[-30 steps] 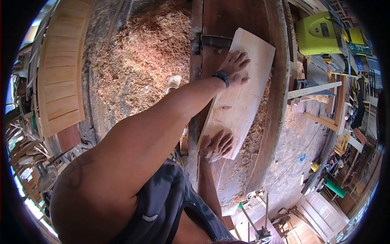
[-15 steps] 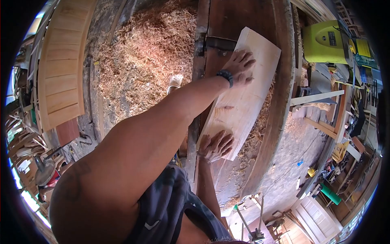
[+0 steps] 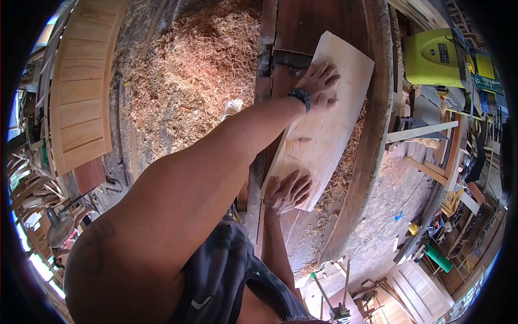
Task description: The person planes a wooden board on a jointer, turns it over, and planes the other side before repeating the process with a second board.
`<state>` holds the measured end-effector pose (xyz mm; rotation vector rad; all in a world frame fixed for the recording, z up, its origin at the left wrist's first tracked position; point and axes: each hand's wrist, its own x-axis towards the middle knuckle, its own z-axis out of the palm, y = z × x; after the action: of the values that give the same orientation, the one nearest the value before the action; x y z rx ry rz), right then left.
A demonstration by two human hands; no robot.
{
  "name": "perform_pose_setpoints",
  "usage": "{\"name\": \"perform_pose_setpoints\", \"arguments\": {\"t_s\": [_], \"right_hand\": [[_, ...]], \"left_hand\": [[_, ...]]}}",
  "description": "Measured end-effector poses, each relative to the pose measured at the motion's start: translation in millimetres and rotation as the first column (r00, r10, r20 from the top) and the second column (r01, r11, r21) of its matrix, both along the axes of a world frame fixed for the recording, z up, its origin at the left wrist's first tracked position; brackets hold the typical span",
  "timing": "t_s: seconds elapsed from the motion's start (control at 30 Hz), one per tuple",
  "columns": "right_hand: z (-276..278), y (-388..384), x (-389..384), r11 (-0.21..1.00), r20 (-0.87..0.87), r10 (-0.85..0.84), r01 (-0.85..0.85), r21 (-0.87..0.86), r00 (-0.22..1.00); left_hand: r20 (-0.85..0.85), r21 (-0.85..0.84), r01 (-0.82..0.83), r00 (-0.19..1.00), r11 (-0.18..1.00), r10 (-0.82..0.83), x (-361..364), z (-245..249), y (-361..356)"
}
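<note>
A pale wooden board (image 3: 318,135) lies at a slant on the dark workbench (image 3: 353,216). On its upper part rests my left hand (image 3: 321,83), palm down with fingers spread, a dark band around the wrist. My right hand (image 3: 288,191) lies flat across the board's lower end, its fingers apart and pointing up the board. Neither hand is wrapped around anything. Brownish marks show on the wood between the hands. Curled shavings (image 3: 348,156) lie on the bench along the board's right edge.
A heap of shavings (image 3: 199,70) covers the floor left of the bench. A panelled wooden door (image 3: 83,81) is at the far left. To the right are a yellow-green machine (image 3: 431,56), a light wooden strip (image 3: 421,131) and cluttered shelving.
The board has shifted slightly upward in the view. My right hand is a little higher too, and both hands remain flat on the wood.
</note>
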<state>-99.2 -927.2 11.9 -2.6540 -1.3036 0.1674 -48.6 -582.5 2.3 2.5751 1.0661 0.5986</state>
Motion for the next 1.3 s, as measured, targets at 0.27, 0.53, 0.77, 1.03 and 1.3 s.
{"name": "perform_pose_setpoints", "arguments": {"t_s": [0.27,0.53,0.77,1.03,1.3], "right_hand": [[-2.8,11.8,3.0,0.999,0.01,0.013,-0.013,0.037,1.0],[-3.0,25.3,5.9,1.0,0.016,0.003,-0.004,0.024,1.0],[-1.3,40.4,7.1,1.0,0.01,0.004,-0.004,0.004,1.0],[-1.6,60.0,10.9,1.0,-0.003,0.01,-0.01,0.022,1.0],[-3.0,81.8,16.1,0.999,0.047,0.02,-0.021,0.026,0.999]], "left_hand": [[-0.024,-0.017,-0.003,1.0,1.0,0.003,4.1,-6.0,13.0],[-0.021,-0.025,0.005,1.0,1.0,-0.005,6.5,-12.7,28.7],[-0.074,-0.011,-0.002,0.997,1.0,0.001,8.4,-15.6,43.3],[-0.051,-0.01,0.003,0.999,1.0,-0.004,9.9,-8.8,62.4],[-0.063,0.004,-0.002,0.998,1.0,0.002,13.8,-14.1,84.0]]}}
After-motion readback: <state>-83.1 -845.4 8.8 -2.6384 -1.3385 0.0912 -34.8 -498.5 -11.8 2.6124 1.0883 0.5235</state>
